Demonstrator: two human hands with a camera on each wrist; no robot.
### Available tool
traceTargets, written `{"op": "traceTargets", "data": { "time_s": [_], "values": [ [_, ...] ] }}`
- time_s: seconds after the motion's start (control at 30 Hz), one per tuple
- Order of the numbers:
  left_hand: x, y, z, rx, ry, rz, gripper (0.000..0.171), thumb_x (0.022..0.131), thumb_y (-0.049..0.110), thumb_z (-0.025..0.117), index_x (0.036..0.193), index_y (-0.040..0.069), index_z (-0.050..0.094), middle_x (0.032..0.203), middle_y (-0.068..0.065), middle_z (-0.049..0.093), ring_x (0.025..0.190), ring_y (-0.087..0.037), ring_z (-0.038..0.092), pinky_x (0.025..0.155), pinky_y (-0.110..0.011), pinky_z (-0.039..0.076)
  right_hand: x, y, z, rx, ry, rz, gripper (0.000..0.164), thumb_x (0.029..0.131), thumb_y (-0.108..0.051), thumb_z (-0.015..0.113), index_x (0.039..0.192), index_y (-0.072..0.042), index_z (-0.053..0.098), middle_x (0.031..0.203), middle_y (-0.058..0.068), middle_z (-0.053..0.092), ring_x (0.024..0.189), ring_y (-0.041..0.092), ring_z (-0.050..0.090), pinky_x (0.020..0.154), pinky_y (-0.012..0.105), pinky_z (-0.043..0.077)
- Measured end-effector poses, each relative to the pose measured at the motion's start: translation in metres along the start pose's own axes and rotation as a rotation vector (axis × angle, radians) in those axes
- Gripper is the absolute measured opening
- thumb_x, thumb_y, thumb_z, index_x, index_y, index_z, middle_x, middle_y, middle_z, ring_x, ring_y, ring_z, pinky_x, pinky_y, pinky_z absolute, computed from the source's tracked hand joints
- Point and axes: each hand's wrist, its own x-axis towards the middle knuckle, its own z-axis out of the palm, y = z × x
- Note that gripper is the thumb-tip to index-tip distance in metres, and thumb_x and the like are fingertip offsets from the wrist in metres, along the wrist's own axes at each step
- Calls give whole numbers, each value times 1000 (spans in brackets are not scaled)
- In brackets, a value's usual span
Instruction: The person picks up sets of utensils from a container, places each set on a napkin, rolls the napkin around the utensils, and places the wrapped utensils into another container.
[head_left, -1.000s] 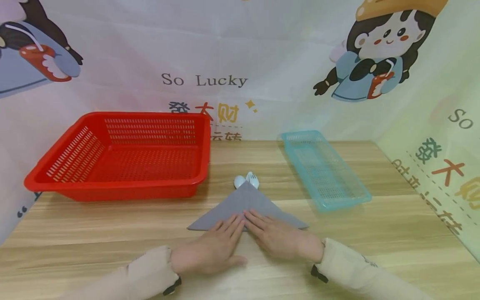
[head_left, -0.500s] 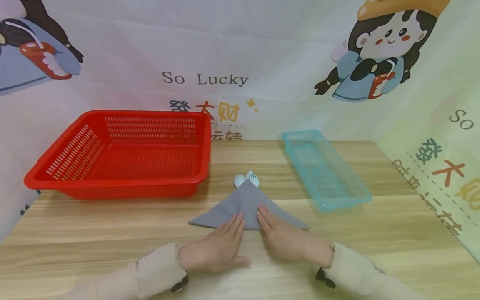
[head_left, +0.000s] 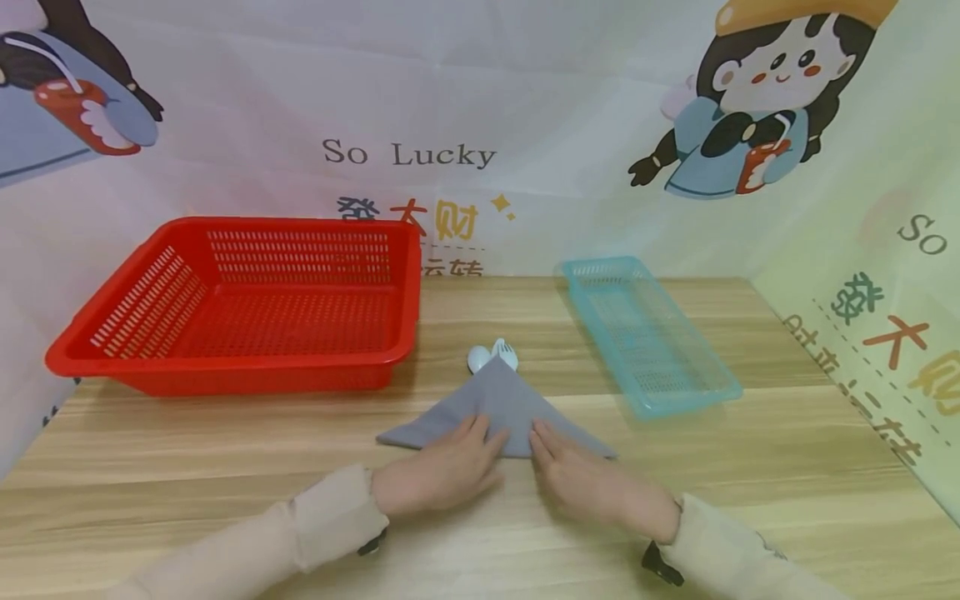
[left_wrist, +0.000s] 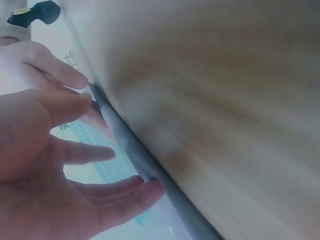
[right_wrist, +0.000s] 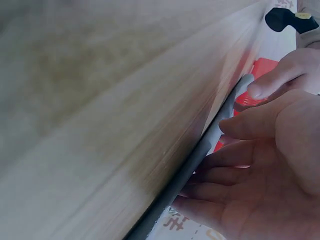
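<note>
A grey cloth lies folded into a triangle on the table, its tip pointing away from me. From under that tip show the heads of a white spoon and a white fork; their handles are hidden beneath the cloth. My left hand touches the near part of the cloth, left of its middle, with the fingertips. To the right, my right hand rests its fingers on the cloth near the folded edge. Both wrist views show extended fingers along the cloth's edge.
A large red plastic basket stands at the left back of the wooden table. At the right back is a long light-blue basket. A printed cloth backdrop hangs behind and at the sides.
My right hand has slid right along the cloth, away from the left hand. The left hand has turned a little, its thumb now near the cloth's edge. The cloth's left corner has shifted slightly away.
</note>
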Motion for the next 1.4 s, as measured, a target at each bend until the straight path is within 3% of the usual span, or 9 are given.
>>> {"op": "traceTargets", "data": {
  "time_s": [0.2, 0.33, 0.47, 0.53, 0.7, 0.83, 0.97, 1.13, 1.4],
  "values": [
    [8, 2, 2, 116, -6, 1, 49, 89, 33, 49, 127, 2, 47, 110, -19, 46, 100, -28, 47, 76, -33, 50, -1, 0, 1, 2, 10, 1, 40, 87, -6, 48, 118, 19, 44, 124, 36, 40, 117, 42, 40, 96, 41, 35],
    [8, 6, 1, 106, -68, -39, 56, 89, 39, 48, 130, 3, 43, 127, -20, 39, 117, -31, 39, 89, -41, 42, -2, 0, 0, -9, 7, 7, 39, 86, -6, 49, 116, 19, 45, 124, 36, 40, 116, 42, 41, 95, 40, 37],
    [8, 10, -2, 69, -160, -40, 63, 90, 42, 44, 135, -1, 32, 144, -18, 21, 133, -29, 19, 103, -42, 27, -3, 0, -1, 8, -2, 17, 39, 88, -6, 47, 117, 19, 44, 125, 36, 39, 117, 42, 40, 95, 41, 37],
    [8, 10, -3, 34, -201, -35, 65, 91, 42, 42, 138, -1, 26, 147, -15, 15, 134, -28, 13, 105, -40, 23, -3, -1, -1, 24, -11, 21, 39, 89, -6, 46, 118, 19, 43, 126, 35, 38, 118, 42, 39, 95, 41, 36],
    [9, 11, -3, -20, -244, -30, 65, 92, 43, 40, 141, 5, 19, 148, -8, 10, 134, -30, 11, 104, -45, 24, -3, 0, -2, 26, -18, 17, 39, 89, -6, 47, 119, 18, 43, 127, 35, 38, 119, 41, 38, 96, 40, 35],
    [10, 12, -4, -18, -255, -33, 65, 92, 44, 39, 141, 6, 19, 149, -5, 11, 134, -31, 12, 103, -48, 24, -4, -2, -4, -112, 47, -32, 37, 84, -6, 54, 114, 15, 51, 121, 31, 47, 113, 37, 47, 91, 37, 42],
    [11, 13, -4, -7, -247, -41, 65, 92, 44, 39, 141, 7, 21, 148, -5, 14, 133, -31, 14, 102, -50, 24, 0, -1, -3, -231, 131, -66, 26, 80, -6, 60, 101, 9, 61, 105, 20, 60, 95, 27, 59, 79, 30, 49],
    [13, 13, -5, -10, -247, -52, 64, 92, 44, 39, 141, 8, 22, 148, -4, 16, 133, -31, 16, 101, -52, 25, 6, 5, -3, -358, 183, -76, 13, 75, -7, 65, 88, -3, 63, 82, 5, 61, 71, 13, 57, 57, 22, 48],
    [14, 14, -7, -10, -255, -58, 63, 91, 44, 41, 140, 8, 25, 147, -4, 18, 133, -30, 18, 100, -52, 27, 9, 10, 4, -501, 179, -84, 20, 79, -17, 62, 95, -6, 55, 85, 3, 55, 75, 13, 55, 59, 25, 47]
  ]
}}
